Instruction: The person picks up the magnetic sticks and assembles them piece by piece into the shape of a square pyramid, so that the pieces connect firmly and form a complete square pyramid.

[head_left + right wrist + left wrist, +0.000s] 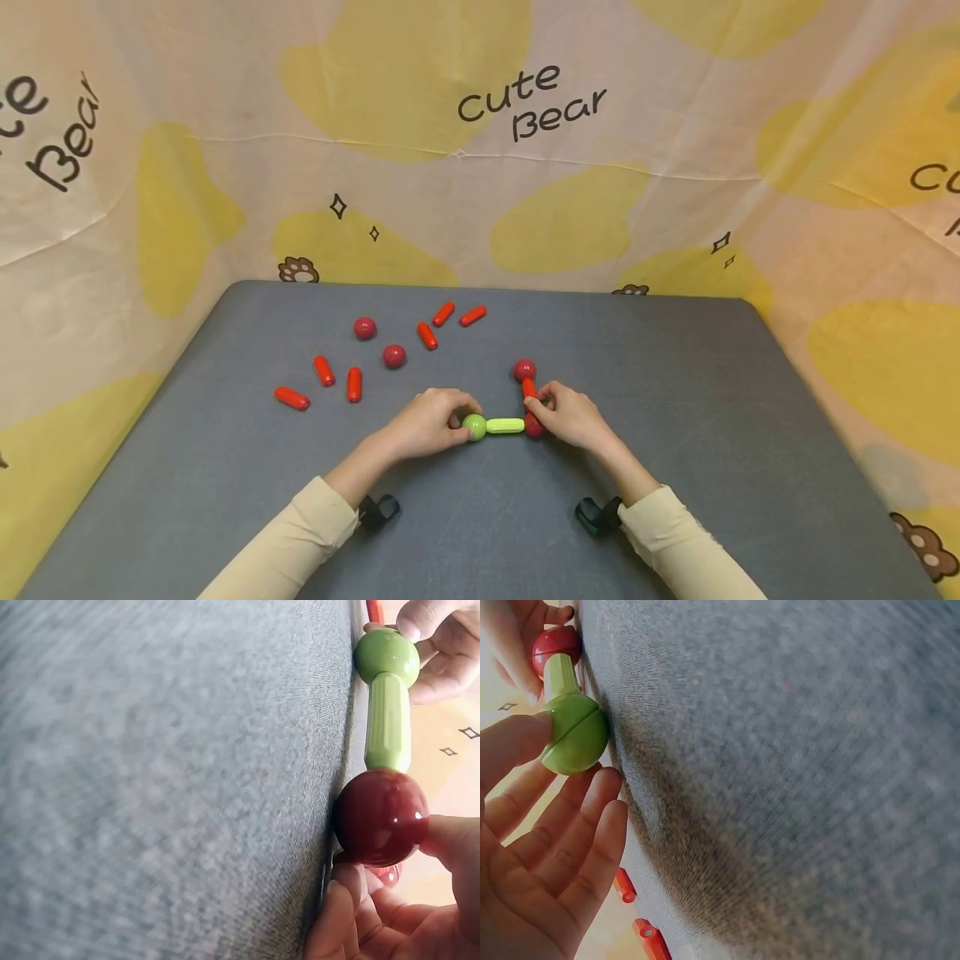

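An L-shaped chain of balls and rods lies on the grey table. My left hand [429,425] pinches the green ball [475,427] at its left end between thumb and fingers. A ribbed yellow-green rod [506,426] joins that ball to a red ball [381,817] at the corner. My right hand [576,418] has its thumb and fingers around this corner ball, partly hiding it in the head view. From there a red rod [529,388] runs away from me to another red ball [525,370]. The right thumb covers the rod's near end.
Two loose red balls, one farther [364,328] and one nearer [394,357], lie left of centre. Several red rods are scattered about them, some at the left [324,371], others toward the back [443,313]. A printed cloth [420,167] hangs around the table [675,350].
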`<action>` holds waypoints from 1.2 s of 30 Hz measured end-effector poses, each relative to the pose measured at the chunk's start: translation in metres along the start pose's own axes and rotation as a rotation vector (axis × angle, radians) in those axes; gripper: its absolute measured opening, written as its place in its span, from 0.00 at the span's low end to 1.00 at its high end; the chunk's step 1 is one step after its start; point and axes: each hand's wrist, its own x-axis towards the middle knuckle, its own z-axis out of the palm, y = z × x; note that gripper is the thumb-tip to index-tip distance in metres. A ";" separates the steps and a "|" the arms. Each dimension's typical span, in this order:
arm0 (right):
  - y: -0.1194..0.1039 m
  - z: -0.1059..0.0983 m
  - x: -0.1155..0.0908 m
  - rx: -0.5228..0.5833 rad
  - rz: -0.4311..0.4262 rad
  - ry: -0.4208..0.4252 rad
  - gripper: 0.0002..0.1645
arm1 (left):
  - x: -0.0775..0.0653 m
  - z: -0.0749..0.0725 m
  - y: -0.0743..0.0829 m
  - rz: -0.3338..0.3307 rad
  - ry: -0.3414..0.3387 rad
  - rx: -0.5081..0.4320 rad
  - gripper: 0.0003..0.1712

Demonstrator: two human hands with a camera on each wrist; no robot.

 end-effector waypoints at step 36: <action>-0.005 0.005 0.000 0.014 0.015 -0.009 0.20 | -0.028 -0.027 -0.015 -0.199 0.245 0.006 0.17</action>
